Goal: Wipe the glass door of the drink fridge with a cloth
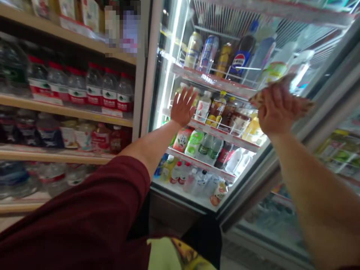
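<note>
Cooler aisle, two bare hands up at one metal-framed glass cooler door (249, 183).

Progress (judgement): work at the door looks under way, part-way at best. Done so far: crumpled brown-and-beige cloth (303, 106) already in hand and up in front of the pane. Left over: cannot tell; blur and glare hide how the glass surface differs from place to place. Cloth not yet put aside.

Left grip (184, 107): at 12 o'clock, fingers spread, released, nothing held. Palm faces the pane; contact likely, not confirmed.

Right grip (277, 112): at about 2 o'clock, fingers bunched over the cloth, grasping it. Cloth sticks out on both sides of the hand, near the door's right-hand frame. Whether it presses the glass, cannot tell.

Counts:
- Hands, two. Cloth, one.
- Clear plastic water bottles with red caps and red-and-white labels (94, 84): six in the front row, wooden shelf, 10 o'clock.
- Dark cola bottle with blue label (240, 60): one, 1 o'clock, behind the glass.
- Small red-capped bottles (180, 173): two, 6 o'clock, lowest row.
- Other cooler drinks: too blurred for a sure total.
</note>
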Motion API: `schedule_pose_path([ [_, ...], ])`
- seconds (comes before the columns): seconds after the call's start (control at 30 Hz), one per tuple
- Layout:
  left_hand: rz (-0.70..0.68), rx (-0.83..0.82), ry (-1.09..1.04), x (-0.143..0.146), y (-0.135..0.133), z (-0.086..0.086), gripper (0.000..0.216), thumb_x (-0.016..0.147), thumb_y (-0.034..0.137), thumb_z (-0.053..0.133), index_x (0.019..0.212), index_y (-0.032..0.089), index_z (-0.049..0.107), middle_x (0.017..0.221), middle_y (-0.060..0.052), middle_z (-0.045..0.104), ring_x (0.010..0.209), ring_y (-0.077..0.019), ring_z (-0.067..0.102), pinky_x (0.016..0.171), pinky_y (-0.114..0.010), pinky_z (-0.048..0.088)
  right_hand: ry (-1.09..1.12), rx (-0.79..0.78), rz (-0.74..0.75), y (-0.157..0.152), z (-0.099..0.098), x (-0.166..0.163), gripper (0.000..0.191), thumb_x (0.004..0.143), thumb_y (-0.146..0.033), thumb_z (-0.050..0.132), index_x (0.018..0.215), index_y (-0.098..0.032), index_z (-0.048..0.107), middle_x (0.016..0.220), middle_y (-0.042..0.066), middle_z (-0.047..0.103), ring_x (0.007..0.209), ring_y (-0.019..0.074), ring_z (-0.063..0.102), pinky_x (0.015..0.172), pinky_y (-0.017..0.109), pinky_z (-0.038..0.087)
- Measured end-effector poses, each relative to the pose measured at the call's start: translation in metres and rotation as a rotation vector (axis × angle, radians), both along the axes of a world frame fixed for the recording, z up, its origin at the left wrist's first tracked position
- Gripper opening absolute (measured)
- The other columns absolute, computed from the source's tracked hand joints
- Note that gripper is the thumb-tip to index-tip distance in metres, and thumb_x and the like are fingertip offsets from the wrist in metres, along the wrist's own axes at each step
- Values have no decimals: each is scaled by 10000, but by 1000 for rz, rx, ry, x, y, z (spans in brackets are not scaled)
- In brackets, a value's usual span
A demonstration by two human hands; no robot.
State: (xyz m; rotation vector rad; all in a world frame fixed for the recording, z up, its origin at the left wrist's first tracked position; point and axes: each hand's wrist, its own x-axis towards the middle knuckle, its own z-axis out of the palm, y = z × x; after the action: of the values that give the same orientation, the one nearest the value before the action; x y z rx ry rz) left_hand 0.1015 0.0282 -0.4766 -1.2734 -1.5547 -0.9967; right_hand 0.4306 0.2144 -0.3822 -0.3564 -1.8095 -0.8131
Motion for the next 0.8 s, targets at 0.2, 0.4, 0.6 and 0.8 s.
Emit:
schedule_pose_path([
  [0.2, 45, -24, -3, 7, 0, 2, 661, 1049, 310, 435, 1695, 188, 364, 1784, -75, 258, 1683, -273, 118, 1361, -547, -84, 124, -21, 14, 5, -55, -11, 660, 1056, -472, 413, 1678, -254, 417, 1706, 143, 417, 1591, 468, 333, 1229, 738, 255],
  [0.4, 106, -60, -8, 7, 0, 1, 652, 1056, 314, 368, 1697, 195, 347, 1791, -40, 234, 1686, -258, 101, 1320, -550, -190, -144, 116, 72, -6, -107, -13, 592, 1037, -416, 490, 1614, -287, 524, 1563, 146, 608, 1520, 435, 477, 1211, 713, 355],
  [0.6, 118, -32, 2, 8, -2, 0, 656, 1046, 313, 401, 1689, 187, 375, 1785, -62, 254, 1684, -266, 114, 1345, -560, -132, -96, 95, 49, 4, -26, -11, 597, 1080, -485, 379, 1654, -335, 451, 1669, 94, 485, 1583, 427, 373, 1256, 760, 187],
  [0.8, 93, -41, -9, 5, -2, 0, 646, 1060, 319, 386, 1692, 193, 348, 1790, -31, 243, 1690, -248, 59, 1356, -572, -108, 111, -84, 5, -7, -30, -27, 718, 1084, -564, 352, 1722, -239, 300, 1765, 147, 285, 1614, 502, 246, 1231, 794, 187],
])
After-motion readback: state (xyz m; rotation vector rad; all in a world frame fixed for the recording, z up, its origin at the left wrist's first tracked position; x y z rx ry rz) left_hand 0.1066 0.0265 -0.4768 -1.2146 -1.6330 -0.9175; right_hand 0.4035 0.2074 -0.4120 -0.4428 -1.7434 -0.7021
